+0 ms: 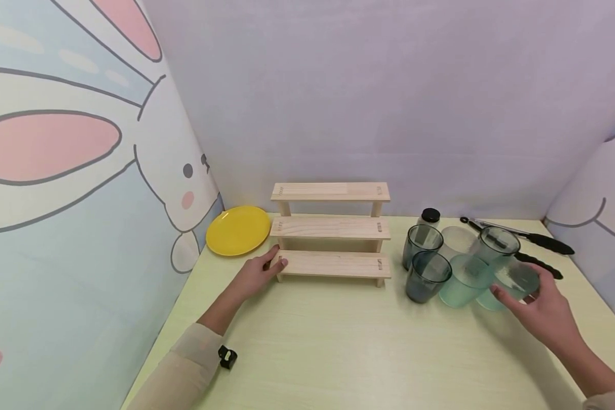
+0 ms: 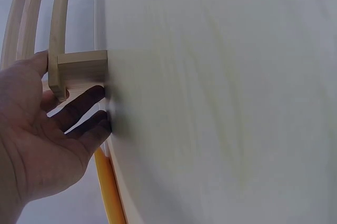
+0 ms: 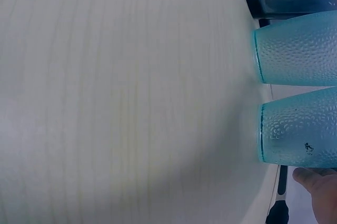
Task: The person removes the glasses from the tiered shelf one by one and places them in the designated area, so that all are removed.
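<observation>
My left hand (image 1: 258, 273) grips the left end of the lowest shelf of a three-step wooden display stand (image 1: 333, 265). Its thumb lies over the shelf's front, and fingers reach behind the end in the left wrist view. At the right, my right hand (image 1: 545, 304) holds a teal pebbled tumbler (image 1: 515, 279), thumb across the near side and fingers at the far right side. In the right wrist view only part of this hand shows, against the tumbler (image 3: 300, 132). A second teal tumbler (image 1: 463, 282) stands just left of it.
Several grey glasses (image 1: 427, 276) cluster by the teal tumblers. Behind them are a black-capped jar (image 1: 430, 216) and tongs with a black handle (image 1: 548, 244). A yellow plate (image 1: 238, 230) lies left of the stand. Cloth walls (image 1: 364, 114) border the table.
</observation>
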Motion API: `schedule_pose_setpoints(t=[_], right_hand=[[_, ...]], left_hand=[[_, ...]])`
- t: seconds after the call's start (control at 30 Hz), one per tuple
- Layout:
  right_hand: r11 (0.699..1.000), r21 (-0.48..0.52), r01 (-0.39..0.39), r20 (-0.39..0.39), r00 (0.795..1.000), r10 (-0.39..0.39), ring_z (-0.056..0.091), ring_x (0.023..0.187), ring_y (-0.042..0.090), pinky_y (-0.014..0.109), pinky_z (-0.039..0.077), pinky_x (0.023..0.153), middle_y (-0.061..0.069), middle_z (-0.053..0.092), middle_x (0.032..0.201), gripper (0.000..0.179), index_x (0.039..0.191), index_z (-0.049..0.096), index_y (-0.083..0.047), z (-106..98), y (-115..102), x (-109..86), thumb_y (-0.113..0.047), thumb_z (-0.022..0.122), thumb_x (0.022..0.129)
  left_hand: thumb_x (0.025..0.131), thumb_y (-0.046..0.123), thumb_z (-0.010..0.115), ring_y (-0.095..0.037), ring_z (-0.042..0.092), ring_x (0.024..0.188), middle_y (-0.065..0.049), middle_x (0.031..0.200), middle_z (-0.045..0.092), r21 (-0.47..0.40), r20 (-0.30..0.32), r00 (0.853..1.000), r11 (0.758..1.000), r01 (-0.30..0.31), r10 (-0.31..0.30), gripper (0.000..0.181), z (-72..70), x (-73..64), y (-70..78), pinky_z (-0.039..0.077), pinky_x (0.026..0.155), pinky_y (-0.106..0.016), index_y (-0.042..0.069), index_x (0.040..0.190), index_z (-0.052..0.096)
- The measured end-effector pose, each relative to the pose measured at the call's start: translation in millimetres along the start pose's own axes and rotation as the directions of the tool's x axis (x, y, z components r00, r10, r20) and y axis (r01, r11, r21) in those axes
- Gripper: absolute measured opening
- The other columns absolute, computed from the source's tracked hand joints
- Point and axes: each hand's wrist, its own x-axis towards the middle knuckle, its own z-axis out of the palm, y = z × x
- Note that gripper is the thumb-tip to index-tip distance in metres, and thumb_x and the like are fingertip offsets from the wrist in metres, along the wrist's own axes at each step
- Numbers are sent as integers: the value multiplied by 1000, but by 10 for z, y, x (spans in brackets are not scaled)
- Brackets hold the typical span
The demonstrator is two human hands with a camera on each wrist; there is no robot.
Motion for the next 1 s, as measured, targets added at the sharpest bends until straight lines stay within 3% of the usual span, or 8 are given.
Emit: schedule_pose_setpoints(t=[0.13,0.23,0.37,0.57,0.67,0.77,0.9,1.0], right_hand=[[1000,13,0,5,1000,0,61,117,68,2,39,66,50,47,146,100,169,18,4,7,15,1,-40,79,103],[999,39,8,7,1000,-9,75,105,17,0,40,69,49,46,148,101,170,17,3,12,35,-2,-39,80,103],[996,80,24,6,1000,-25,38,96,-30,-2,41,73,48,46,150,102,172,15,0,17,48,-13,-37,80,103],[995,97,29,6,1000,-30,51,120,-19,-5,39,77,47,41,156,104,176,9,-6,-8,3,5,-37,78,105],[998,54,31,-1,1000,-31,61,136,28,-3,37,73,47,40,158,102,177,8,-7,-41,-39,30,-38,75,106],[999,12,53,-9,999,-53,48,136,67,0,33,69,45,39,163,100,178,7,-8,-73,-78,41,-38,72,108],[994,-4,107,-31,994,-107,39,161,45,-3,30,78,-1,36,181,97,180,5,-23,-102,-113,47,-39,70,109],[988,22,154,-55,987,-152,28,162,-7,-8,25,89,-33,29,174,96,179,5,-37,-136,-155,56,-36,70,109]], left_hand=[[108,69,58,-29,65,128,-20,168,52,8,4,1000,1000,0,0,85,-2,7,2,51,119,-58,21,174,36],[108,69,58,-28,64,126,-20,168,52,14,5,1000,1000,-1,1,84,-5,8,1,52,117,-58,21,174,36],[108,70,57,-30,65,130,-20,168,52,21,6,1000,1000,-4,4,85,-3,2,2,52,119,-58,21,174,36],[110,64,57,-35,63,141,-20,166,56,29,4,999,999,-35,35,83,-14,12,7,50,120,-58,15,174,36],[112,60,56,-38,63,139,-23,159,61,26,-5,997,997,-74,74,81,-36,32,23,52,119,-57,10,173,37],[113,61,53,-42,59,144,-26,161,56,5,-23,994,994,-107,107,83,-77,42,25,48,122,-60,4,172,36],[114,65,45,-48,45,158,-26,173,42,-4,-68,995,997,-75,74,86,-200,-4,92,36,129,-67,5,174,32],[114,70,38,-50,43,158,-26,173,40,44,-106,993,998,-40,44,88,-326,-41,199,35,128,-70,9,176,28]])
